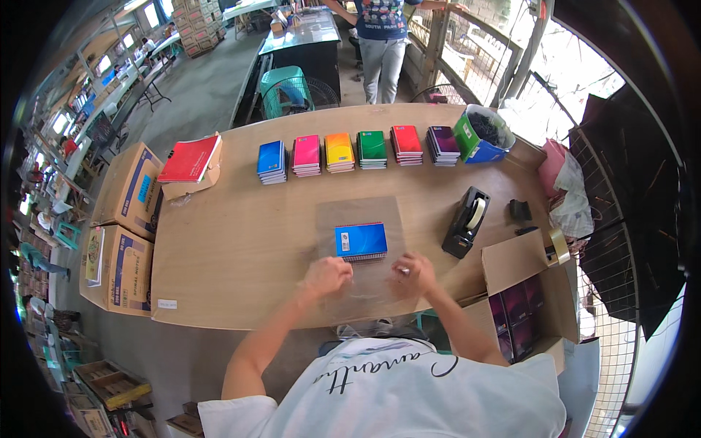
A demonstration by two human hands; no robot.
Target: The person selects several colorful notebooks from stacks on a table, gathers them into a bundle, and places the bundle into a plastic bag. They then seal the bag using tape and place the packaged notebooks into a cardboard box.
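Note:
A stack of spiral notebooks [361, 239] with a blue cover on top lies on a clear plastic sheet [358, 209] near the front of the table. Just left of the stack's near edge, my left hand [330, 276] is closed, its fingertips pinching the plastic. My right hand [414, 272] sits to the right of the stack, thumb and fingers drawn together on the sheet's other side. Both hands are slightly blurred. The near part of the sheet spreads between and below them.
Stacks of blue [272, 160], pink [307, 155], yellow [339, 151], green [372, 149], red [406, 144] and purple notebooks [442, 145] line the back. A tape dispenser [466, 222] and open carton [515, 264] stand right, a bin [482, 152] behind, cartons [130, 266] left. Someone [381, 44] stands beyond.

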